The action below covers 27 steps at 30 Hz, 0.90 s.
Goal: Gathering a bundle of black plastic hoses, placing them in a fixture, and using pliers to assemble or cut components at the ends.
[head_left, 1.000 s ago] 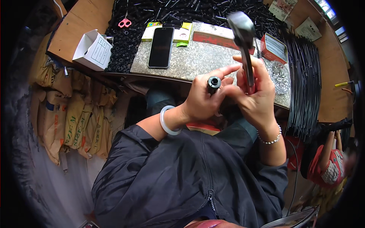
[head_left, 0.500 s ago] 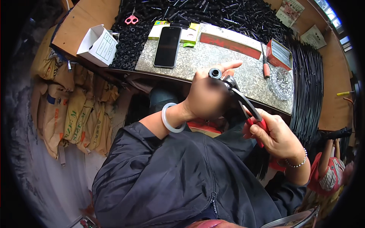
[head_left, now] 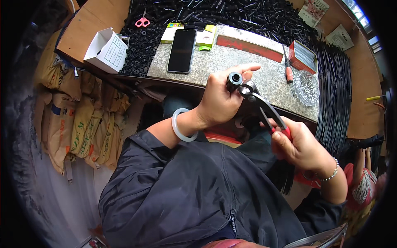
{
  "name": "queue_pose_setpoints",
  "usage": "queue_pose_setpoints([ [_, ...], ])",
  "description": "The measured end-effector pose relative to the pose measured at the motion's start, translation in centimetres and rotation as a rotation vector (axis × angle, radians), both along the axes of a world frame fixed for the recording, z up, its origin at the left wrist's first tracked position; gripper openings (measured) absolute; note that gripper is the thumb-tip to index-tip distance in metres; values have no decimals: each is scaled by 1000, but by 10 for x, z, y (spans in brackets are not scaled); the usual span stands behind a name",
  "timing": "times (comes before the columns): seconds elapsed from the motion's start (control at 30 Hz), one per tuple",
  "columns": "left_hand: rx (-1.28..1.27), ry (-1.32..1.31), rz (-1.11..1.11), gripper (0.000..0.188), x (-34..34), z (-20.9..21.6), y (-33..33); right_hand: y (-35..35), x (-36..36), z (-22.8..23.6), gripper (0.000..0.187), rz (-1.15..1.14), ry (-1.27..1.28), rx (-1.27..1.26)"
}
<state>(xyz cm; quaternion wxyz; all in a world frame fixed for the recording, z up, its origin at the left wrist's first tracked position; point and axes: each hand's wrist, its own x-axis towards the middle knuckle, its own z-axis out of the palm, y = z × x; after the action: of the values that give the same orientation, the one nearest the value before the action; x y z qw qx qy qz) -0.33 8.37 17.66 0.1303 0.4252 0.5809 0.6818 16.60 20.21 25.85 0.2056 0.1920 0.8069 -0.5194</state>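
Note:
My left hand [head_left: 218,101] is raised over the front edge of the bench, fingers wrapped round a short black tubular part [head_left: 235,77]. The tube's round open end faces up, and my index finger stretches out to the right past it. From the right, my right hand [head_left: 302,142] grips the pliers [head_left: 271,110], which have red handles and rounded dark metal jaws. Those jaws are right beside the tube; whether they bite on anything is too small to tell. The handles are spread apart, with my right fingers round their red ends.
On the speckled bench top [head_left: 159,62] are a phone [head_left: 182,51], a long red-and-white box [head_left: 250,48], a screwdriver [head_left: 289,74], a glass dish [head_left: 306,89] and a red tin [head_left: 303,58]. Piles of black parts [head_left: 231,14], pink-handled scissors [head_left: 142,22] and a white carton [head_left: 108,51] lie beyond.
My right hand has shifted slightly right and down with the pliers. The jaws and the tube's end have turned a little, and my left hand has moved slightly left.

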Motion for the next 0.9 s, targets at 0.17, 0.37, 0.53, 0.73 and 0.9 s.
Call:
queue_pose_setpoints([
  [0.17, 3, -177, -104, 28, 1, 15, -3, -4, 0, -20, 26, 36, 356, 118],
  [0.37, 15, 54, 11, 27, -2, 4, 0, -10, 1, 14, 24, -19, 280, 257],
  [0.53, 16, 101, -30, 24, -7, 9, -2, -11, -2, 29, 23, -9, 189, 282],
  [0.73, -136, -109, -186, 31, -18, 35, -13, 15, 2, -22, 30, -87, 403, 350],
  [0.9, -9, -151, -211, 33, -3, 10, -14, 48, 6, -116, 38, -254, 377, 918],
])
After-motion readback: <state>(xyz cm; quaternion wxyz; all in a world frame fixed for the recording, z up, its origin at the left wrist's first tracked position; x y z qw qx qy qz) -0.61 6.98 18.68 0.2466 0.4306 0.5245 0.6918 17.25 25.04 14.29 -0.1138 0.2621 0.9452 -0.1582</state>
